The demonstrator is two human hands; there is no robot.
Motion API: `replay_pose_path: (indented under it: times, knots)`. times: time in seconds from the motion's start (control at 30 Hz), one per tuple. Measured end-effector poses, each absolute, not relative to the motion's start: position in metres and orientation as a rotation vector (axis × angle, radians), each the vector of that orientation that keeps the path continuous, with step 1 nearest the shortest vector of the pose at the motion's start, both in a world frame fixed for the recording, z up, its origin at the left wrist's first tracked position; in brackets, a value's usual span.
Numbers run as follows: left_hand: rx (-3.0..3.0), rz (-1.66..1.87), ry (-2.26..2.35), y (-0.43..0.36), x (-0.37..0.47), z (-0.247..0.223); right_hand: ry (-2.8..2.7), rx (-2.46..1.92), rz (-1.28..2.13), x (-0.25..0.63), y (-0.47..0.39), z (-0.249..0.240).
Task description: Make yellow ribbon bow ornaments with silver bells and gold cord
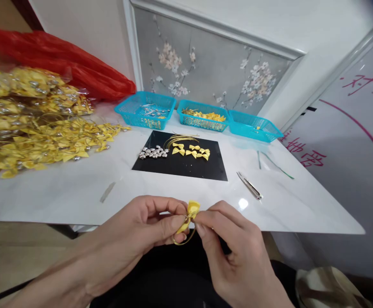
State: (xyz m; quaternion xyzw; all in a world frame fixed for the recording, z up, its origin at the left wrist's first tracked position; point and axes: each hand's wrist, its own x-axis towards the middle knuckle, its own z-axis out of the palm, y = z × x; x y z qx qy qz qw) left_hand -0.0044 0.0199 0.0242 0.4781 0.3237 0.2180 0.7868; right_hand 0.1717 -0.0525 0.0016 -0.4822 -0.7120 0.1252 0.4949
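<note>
A yellow ribbon bow (193,208) is held just beyond the table's front edge. My left hand (154,224) pinches it between thumb and fingers. From the right, my right hand (234,239) closes thumb and forefinger at the bow's middle, where a thin gold cord (183,244) loops below and runs up to these fingertips. The exact grip there is partly hidden. Ahead lies a black mat (173,166) carrying silver beads (154,152), several yellow bows (191,152) and a bundle of gold cords (176,139).
Three blue baskets stand at the back: one (144,111) with small parts, one (202,122) with yellow bows, one (253,127) nearly bare. Nail clippers (250,186) and green strips (278,166) lie right. Finished yellow pieces (51,139) and a red bag (67,60) crowd the left.
</note>
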Motion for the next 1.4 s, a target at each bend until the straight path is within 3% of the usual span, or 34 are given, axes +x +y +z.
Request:
replay_pose_path:
  times: [0.53,1.17,1.4]
  knots:
    - [1.230,0.696,0.782,0.013,-0.005,0.020,-1.582,-1.131,0.369,0.172,-0.050,-0.009]
    - [1.437,0.773,0.936,0.015,-0.002,0.023,-1.637,-1.228,-0.084,0.182,-0.053,0.005]
    - [1.740,0.860,0.986,0.015,-0.001,0.024,-1.833,-1.149,0.045,0.174,-0.045,0.013]
